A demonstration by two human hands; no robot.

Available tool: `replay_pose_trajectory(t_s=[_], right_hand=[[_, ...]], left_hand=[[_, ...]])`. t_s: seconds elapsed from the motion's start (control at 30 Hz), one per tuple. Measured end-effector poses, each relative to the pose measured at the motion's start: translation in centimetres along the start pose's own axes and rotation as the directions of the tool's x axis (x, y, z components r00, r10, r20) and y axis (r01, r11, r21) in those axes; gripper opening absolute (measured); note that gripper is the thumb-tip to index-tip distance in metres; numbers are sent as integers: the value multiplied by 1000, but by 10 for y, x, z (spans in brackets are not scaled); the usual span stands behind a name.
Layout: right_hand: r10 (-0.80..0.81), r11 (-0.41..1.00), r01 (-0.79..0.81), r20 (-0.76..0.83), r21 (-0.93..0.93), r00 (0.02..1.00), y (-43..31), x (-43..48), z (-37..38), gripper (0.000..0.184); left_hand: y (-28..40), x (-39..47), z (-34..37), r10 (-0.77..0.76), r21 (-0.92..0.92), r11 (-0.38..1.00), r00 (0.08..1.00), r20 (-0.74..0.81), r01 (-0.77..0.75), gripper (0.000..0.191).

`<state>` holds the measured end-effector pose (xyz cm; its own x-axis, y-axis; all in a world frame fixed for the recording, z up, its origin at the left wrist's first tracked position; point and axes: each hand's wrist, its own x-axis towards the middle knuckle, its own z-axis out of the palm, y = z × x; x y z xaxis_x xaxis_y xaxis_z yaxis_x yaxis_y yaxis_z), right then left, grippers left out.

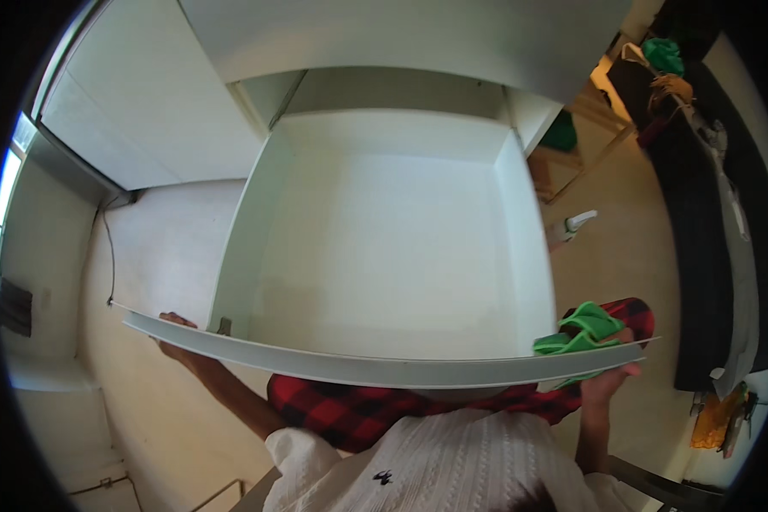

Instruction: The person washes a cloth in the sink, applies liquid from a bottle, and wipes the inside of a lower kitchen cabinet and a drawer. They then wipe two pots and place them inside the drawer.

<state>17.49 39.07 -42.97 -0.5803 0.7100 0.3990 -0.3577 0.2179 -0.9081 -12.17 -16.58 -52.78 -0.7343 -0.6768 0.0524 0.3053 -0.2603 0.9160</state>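
A wide white drawer (390,243) stands pulled out of its cabinet before me, with nothing seen inside it. My left hand (178,336) grips the left end of the drawer front (384,372), fingers over its top edge. At the right end, my right hand (611,377) holds the same front, thumb on the outer side. A green cloth (582,333) is bunched under my right hand and hangs over both sides of the panel. Part of the right fingers is hidden by the cloth.
A spray bottle (573,227) stands on the floor right of the drawer. Beyond it is a wooden frame (589,160). A black surface (691,256) with clothes-like items runs along the right. A white cabinet panel (141,96) is at upper left, with a cable (110,249) below.
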Motion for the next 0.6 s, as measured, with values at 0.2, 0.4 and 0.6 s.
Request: replay_pose_trajectory(t_s=[0.2, 0.4, 0.6], right_hand=[[46, 999, -45, -20, 26, 999, 21, -2, -8, 66], [76, 997, -74, -71, 32, 995, 34, -2, 20, 66], [28, 999, -29, -89, -15, 996, 88, 31, 33, 72]], left_hand=[[21, -41, 63, 229, 258, 951, 951, -208, -172, 32], [-17, 6, 52, 344, 466, 843, 936, -80, -270, 37], [-51, 3, 127, -57, -37, 998, 989, -136, 52, 44]])
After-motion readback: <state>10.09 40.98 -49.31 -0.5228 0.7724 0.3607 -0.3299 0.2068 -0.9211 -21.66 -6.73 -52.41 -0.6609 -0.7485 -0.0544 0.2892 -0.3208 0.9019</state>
